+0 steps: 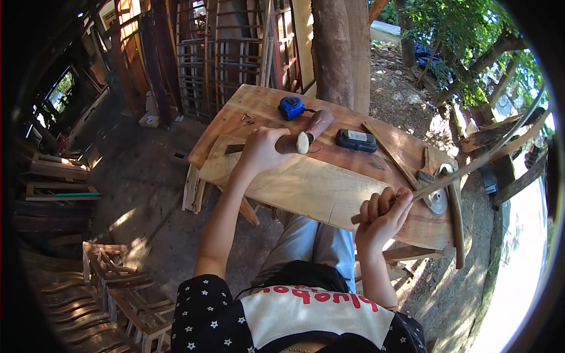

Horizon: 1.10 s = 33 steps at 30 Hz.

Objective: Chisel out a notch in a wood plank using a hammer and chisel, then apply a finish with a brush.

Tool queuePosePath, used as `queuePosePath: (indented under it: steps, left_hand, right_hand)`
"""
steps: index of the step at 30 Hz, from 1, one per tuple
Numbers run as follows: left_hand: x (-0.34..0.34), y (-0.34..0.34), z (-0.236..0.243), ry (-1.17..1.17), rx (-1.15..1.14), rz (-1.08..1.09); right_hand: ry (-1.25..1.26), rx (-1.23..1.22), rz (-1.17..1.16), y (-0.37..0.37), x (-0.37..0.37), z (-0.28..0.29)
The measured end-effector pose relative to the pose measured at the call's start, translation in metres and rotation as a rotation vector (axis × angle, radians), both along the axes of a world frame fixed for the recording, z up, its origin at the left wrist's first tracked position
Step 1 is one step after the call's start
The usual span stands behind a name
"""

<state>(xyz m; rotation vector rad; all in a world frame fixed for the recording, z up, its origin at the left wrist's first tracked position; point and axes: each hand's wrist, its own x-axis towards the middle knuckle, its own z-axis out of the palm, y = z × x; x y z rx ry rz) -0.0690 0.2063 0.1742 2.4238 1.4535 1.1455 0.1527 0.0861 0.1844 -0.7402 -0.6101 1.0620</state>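
Note:
My left hand (258, 154) is closed round a thick brown wooden handle (288, 144) with a pale, worn butt end, above a light wooden board (288, 187) on the workbench. What the handle belongs to is mostly hidden by the fingers; a dark flat piece (234, 149) shows beside them. A second brown rounded wooden piece (321, 122) lies just beyond that butt end. Over the board's right end, my right hand (384, 220) grips a long thin wooden stick (456, 175), which slants up and away to the right.
The wooden workbench (226, 115) carries a blue tape measure (291, 107), a dark case (356, 140), a thin wood strip (393, 156), a brush (425, 177) and a metal disc (436, 201). A tree trunk (332, 53) stands behind. Wooden chair frames (126, 288) are stacked lower left.

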Motion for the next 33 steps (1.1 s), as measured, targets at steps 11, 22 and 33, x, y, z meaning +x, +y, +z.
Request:
queuePosePath:
  steps: [11, 22, 33]
  left_hand:
    - [-0.012, 0.005, 0.008, -0.010, 0.014, 0.050]
    - [-0.013, 0.018, -0.007, -0.001, 0.003, 0.068]
    - [0.019, -0.004, 0.031, 0.027, 0.050, 0.147]
  right_hand:
    - [-0.230, -0.022, 0.196, 0.009, -0.034, -0.023]
    - [-0.343, -0.314, 0.595, 0.006, -0.049, -0.031]
    - [-0.047, -0.152, -0.360, -0.025, 0.079, -0.014]
